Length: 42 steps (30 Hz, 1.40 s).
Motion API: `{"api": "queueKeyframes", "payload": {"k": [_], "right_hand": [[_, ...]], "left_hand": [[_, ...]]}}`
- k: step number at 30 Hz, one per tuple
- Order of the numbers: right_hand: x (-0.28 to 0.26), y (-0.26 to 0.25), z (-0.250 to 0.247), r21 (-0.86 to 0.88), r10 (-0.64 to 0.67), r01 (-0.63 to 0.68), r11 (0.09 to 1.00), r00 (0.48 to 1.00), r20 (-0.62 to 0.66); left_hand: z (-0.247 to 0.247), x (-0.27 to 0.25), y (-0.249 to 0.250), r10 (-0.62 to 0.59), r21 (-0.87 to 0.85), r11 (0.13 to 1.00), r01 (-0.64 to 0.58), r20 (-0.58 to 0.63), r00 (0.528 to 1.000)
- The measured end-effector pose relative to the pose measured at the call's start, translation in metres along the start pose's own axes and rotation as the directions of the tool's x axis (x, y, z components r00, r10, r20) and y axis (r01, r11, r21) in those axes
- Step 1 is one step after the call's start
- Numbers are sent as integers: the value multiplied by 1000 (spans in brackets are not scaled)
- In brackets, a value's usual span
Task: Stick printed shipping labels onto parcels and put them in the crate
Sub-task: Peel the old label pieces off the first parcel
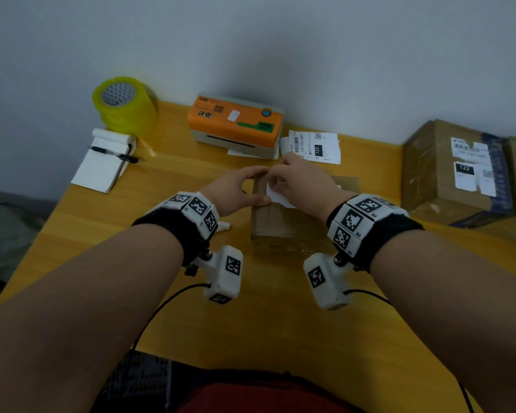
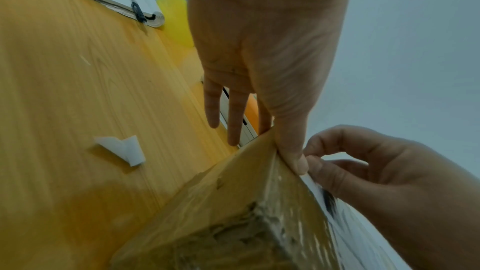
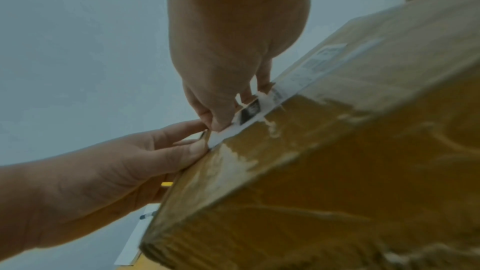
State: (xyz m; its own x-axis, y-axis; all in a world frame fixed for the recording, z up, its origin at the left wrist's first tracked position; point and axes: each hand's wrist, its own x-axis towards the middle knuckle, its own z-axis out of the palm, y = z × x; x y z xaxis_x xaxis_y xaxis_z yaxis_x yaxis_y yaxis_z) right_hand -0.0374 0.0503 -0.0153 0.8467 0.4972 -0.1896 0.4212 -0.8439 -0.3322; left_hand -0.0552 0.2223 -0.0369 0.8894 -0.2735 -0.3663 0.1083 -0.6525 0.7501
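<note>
A brown taped cardboard parcel [image 1: 283, 228] [image 2: 233, 213] [image 3: 337, 171] lies on the middle of the wooden table [image 1: 251, 323]. A white shipping label [image 1: 276, 197] [image 2: 314, 184] [image 3: 249, 114] sits on its top near the far left corner. My left hand [image 1: 239, 189] [image 2: 259, 48] [image 3: 91, 182] holds the parcel's left edge, thumb on the top edge, other fingers down the side. My right hand [image 1: 298, 180] [image 2: 363, 171] [image 3: 228, 48] pinches the label's left end against the top. The hands hide most of the label.
Against the wall stand an orange label printer [image 1: 236, 120], printed labels [image 1: 313, 146] beside it, and a yellow tape roll [image 1: 122, 102]. A notepad with a pen [image 1: 105, 162] lies far left. Labelled parcels [image 1: 453, 171] sit at the right. A paper scrap [image 2: 122, 149] lies left of the parcel.
</note>
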Motion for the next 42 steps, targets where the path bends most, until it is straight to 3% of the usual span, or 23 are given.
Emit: {"api": "queueKeyframes", "payload": {"k": [12, 17, 22, 35, 42], "right_hand": [[-3, 8, -2, 78, -53, 55, 995, 998, -19], [5, -2, -2, -61, -106, 100, 993, 988, -115], [13, -6, 0, -209, -197, 177, 962, 977, -80], [-9, 13, 3, -204, -182, 168, 965, 982, -51], [-15, 10, -1, -52, -169, 166, 985, 984, -53]], "left_hand": [[1, 0, -5, -10, -55, 998, 10, 1, 1000], [1, -1, -4, 2, -53, 999, -2, -3, 1000], [0, -1, -1, 29, -10, 1000, -29, -17, 999], [1, 0, -1, 17, 105, 994, -16, -16, 1000], [1, -1, -1, 0, 81, 997, 0, -7, 1000]]}}
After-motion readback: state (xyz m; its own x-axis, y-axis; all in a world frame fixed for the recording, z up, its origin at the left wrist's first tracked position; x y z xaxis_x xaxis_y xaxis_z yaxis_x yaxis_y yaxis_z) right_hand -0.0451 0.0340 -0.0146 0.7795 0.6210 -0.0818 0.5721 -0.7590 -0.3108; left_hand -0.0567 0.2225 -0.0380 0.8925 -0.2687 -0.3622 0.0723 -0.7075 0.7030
